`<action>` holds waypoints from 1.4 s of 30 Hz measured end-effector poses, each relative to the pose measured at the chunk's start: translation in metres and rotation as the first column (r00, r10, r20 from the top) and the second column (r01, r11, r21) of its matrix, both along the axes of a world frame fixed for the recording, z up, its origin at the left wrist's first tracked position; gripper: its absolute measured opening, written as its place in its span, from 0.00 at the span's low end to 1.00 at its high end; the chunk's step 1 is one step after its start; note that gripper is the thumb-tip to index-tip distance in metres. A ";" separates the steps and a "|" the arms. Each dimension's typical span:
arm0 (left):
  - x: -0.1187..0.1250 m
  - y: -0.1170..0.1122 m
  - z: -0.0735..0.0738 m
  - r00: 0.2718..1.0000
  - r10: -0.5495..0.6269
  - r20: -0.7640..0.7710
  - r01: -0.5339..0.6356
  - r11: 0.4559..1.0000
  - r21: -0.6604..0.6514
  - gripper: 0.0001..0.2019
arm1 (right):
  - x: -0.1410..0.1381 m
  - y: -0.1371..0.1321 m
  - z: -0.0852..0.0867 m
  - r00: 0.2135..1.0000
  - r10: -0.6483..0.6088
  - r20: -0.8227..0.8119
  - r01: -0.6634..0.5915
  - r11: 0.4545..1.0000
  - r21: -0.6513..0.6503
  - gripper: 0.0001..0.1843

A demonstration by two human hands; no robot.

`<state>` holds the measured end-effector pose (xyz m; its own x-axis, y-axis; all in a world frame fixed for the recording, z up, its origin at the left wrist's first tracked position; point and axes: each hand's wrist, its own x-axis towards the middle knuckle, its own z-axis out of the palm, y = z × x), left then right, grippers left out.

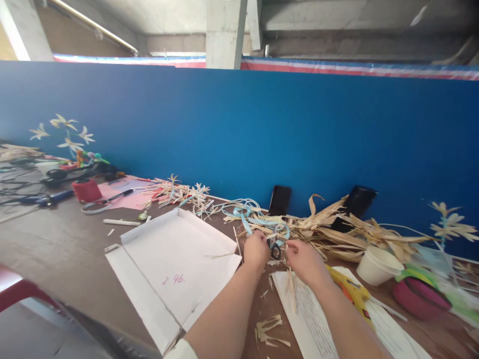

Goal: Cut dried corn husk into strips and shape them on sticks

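My left hand is closed over the clutter mid-table, right beside black-handled scissors. What its fingers hold, if anything, is hidden. Light blue ribbon curls up by its knuckles. On the other side of the scissors, my right hand has its fingers curled in, the fingertips pointing left. Pale husk strips show just below it, over a printed sheet; I cannot tell whether the fingers grip them. Dried corn husks are piled behind my right hand.
Left of my arms lies an open white box lid. A yellow glue gun, white cup and magenta tape roll sit at right. Two phones lean on the blue partition. Husk flowers lie behind the lid.
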<state>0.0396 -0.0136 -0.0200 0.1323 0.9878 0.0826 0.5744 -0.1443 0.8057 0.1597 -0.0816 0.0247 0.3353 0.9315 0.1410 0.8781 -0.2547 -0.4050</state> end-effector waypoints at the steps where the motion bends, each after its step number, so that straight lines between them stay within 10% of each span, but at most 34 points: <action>1: 0.000 0.000 -0.001 1.000 -0.002 -0.012 0.002 1.000 -0.001 0.07 | -0.001 0.010 -0.003 1.000 -0.008 0.011 0.008 1.000 -0.017 0.16; 13: 0.009 0.007 -0.019 0.968 0.051 0.246 -0.050 0.999 -0.012 0.03 | 0.007 0.049 -0.025 0.986 0.009 -0.166 -0.023 0.996 -0.080 0.12; 18: 0.013 0.009 -0.009 0.723 -0.018 0.691 0.131 0.985 -0.111 0.05 | 0.021 0.034 -0.012 0.915 0.010 -0.403 0.075 0.978 0.194 0.07; 26: 0.015 -0.001 0.005 0.296 -0.146 0.944 0.522 0.852 -0.032 0.18 | 0.020 0.000 -0.005 0.533 0.199 -0.823 0.149 0.935 0.322 0.19; 34: 0.018 -0.011 0.005 0.325 -0.163 0.931 0.564 0.824 -0.053 0.19 | 0.021 -0.016 -0.009 -0.131 0.223 -0.966 0.260 0.948 0.184 0.08; 38: 0.019 -0.014 0.005 0.356 -0.197 0.913 0.580 0.813 -0.050 0.18 | 0.026 -0.022 -0.011 -0.278 0.194 -0.941 0.179 0.973 0.148 0.05; 42: 0.020 -0.017 0.007 0.371 -0.232 0.899 0.591 0.806 -0.036 0.18 | 0.028 -0.024 -0.014 -0.246 0.188 -0.951 0.168 0.974 0.149 0.10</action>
<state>0.0593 -0.0306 -0.0129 0.5736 0.8103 0.1199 -0.4493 0.1888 0.8732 0.1878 -0.1057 0.0110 0.2086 0.9533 -0.2185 -0.6457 -0.0336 -0.7629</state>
